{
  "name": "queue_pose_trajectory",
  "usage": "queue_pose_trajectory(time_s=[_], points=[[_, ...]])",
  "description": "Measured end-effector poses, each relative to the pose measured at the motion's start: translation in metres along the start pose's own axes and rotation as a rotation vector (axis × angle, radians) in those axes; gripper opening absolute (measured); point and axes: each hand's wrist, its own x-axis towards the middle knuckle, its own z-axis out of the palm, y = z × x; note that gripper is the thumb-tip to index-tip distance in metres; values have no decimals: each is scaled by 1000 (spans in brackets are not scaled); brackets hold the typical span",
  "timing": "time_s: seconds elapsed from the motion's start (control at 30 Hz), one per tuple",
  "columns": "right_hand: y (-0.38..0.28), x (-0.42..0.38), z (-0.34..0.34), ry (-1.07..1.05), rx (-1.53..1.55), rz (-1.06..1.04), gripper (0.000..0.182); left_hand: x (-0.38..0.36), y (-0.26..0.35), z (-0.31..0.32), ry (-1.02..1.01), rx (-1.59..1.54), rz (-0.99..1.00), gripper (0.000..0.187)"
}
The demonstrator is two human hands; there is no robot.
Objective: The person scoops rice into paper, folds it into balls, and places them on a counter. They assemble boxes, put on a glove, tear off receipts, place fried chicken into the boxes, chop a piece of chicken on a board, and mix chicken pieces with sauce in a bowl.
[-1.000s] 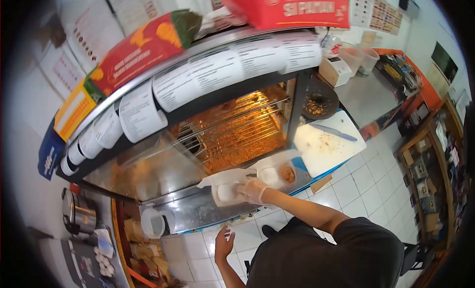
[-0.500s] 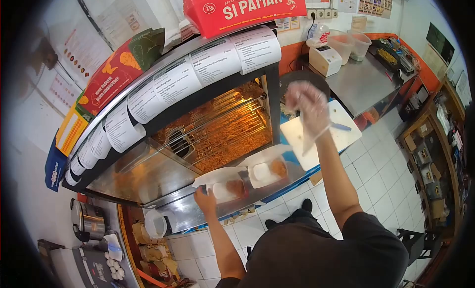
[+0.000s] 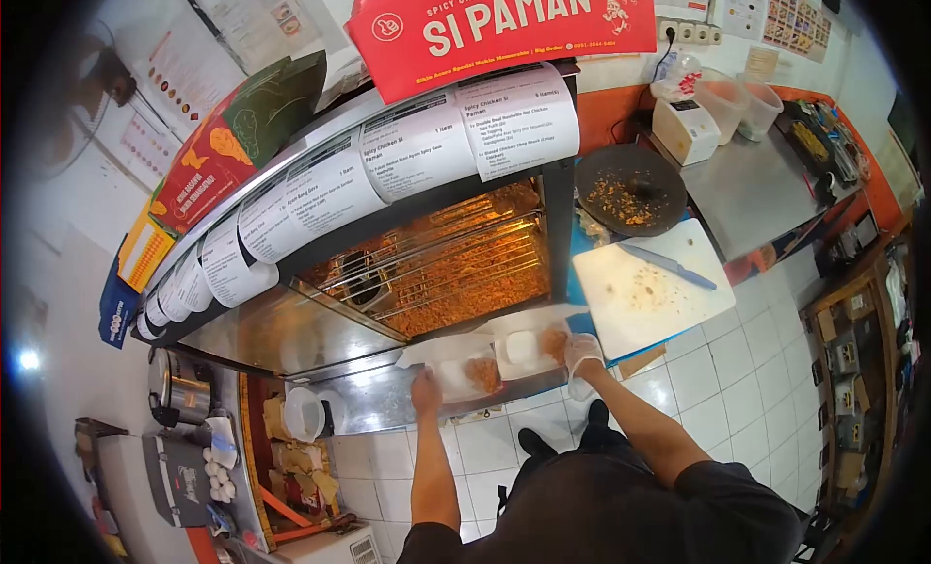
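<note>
Two lined trays with white rice and brown fried pieces stand side by side on the metal ledge in front of the warming cabinet. At the left end of the left tray [image 3: 452, 378] is my bare left hand [image 3: 425, 391], its fingers bent against the tray's edge. My right hand [image 3: 583, 360], in a clear plastic glove, is at the right end of the right tray [image 3: 525, 349], beside the brown piece [image 3: 554, 345]. Its fingertips are too small and blurred to tell their grip.
Right of the cabinet [image 3: 556, 215] lie a white cutting board [image 3: 630, 297] with a knife [image 3: 669, 265] and a dark pan [image 3: 630, 189] with crumbs. Paper slips [image 3: 412, 147] hang along the cabinet top. A cooker [image 3: 182, 387] stands at the left.
My right hand has come down from above the cutting board to the right tray, uncovering the pan and knife. My left hand stays by the left tray. The view has shifted.
</note>
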Motion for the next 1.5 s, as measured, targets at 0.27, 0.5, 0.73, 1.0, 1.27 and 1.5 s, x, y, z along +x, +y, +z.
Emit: queue_pose_trajectory(time_s=[0.27,0.5,0.73,1.0,1.27,1.5], points=[[42,-11,4,223,251,217,23,-22,-2,27,-100,-250,60,41],[47,-44,-69,390,427,133,21,-128,-34,-9,307,-618,-45,21],[-59,-58,-93,45,1078,-164,15,-112,-119,-130,670,-582,-191,34],[-245,-86,-80,-62,1120,-376,24,133,-127,-309,984,-502,57,58],[-255,-150,-52,-202,953,-84,32,111,-115,-331,666,-688,83,53],[-268,-147,-59,-124,881,-83,29,94,-79,-295,751,-647,253,44]])
